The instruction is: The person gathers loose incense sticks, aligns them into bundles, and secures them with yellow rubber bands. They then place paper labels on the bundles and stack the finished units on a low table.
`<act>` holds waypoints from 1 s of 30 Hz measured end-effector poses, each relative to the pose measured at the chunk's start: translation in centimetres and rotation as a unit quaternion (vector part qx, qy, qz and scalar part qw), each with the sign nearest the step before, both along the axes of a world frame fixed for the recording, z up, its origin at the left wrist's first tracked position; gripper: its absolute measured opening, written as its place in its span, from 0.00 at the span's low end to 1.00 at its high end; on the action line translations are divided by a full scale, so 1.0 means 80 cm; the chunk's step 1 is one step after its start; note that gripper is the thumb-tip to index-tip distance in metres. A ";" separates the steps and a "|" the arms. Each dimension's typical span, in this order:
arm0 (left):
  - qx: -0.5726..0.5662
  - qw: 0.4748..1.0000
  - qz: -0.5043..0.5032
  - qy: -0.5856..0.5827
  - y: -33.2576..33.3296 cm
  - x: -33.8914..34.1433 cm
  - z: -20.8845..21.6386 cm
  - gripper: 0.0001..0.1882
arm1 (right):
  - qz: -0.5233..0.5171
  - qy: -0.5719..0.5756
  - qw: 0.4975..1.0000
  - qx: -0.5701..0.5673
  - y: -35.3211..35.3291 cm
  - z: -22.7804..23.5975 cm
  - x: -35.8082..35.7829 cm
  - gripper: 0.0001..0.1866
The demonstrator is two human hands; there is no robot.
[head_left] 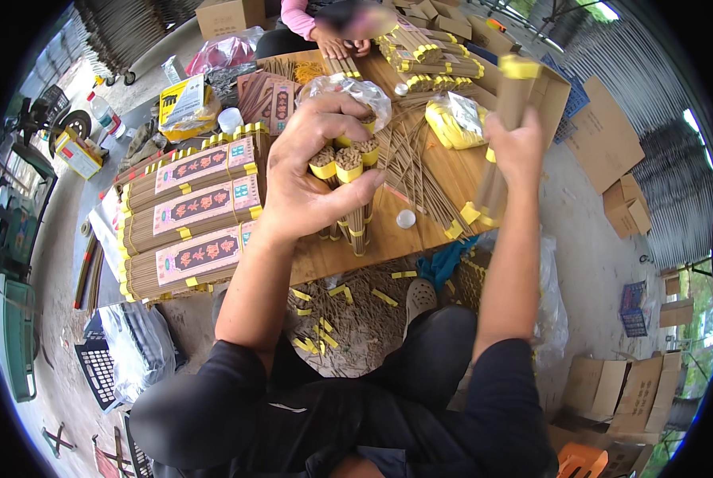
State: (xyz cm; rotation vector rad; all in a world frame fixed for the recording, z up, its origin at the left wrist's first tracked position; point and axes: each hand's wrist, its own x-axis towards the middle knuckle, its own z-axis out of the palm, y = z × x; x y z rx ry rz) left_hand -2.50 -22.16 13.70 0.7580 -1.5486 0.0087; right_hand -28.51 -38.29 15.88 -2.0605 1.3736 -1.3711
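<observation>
Yellow-banded stick bundles [348,166] held upright near front edge of wooden table [313,263], encircled by left hand [302,179], fingers curled, thumb opposite. Second bundle [516,95], blurred, gripped by right hand [517,150], fingers wrapped, forearm extended at table's right side.

Wearer's hands [313,171]: 2 | pink-labelled stick bundles [197,209]: 3 | water bottle [105,115]: 1
</observation>
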 end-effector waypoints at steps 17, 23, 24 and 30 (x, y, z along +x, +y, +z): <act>0.002 1.000 -0.004 0.003 0.001 -0.008 0.008 0.19 | 0.019 0.327 0.945 -0.026 -0.139 -0.186 -0.033 0.41; -0.025 0.997 0.058 0.037 -0.002 -0.012 -0.010 0.45 | 0.432 -0.235 0.869 0.053 0.092 -0.102 0.116 0.53; 0.024 0.998 0.032 0.045 -0.007 -0.011 -0.022 0.59 | 0.460 -0.233 0.857 0.019 0.109 -0.103 0.131 0.55; 0.055 0.988 -0.006 0.145 -0.002 -0.034 -0.077 0.47 | 0.401 -0.258 0.878 -0.036 0.135 -0.118 0.150 0.53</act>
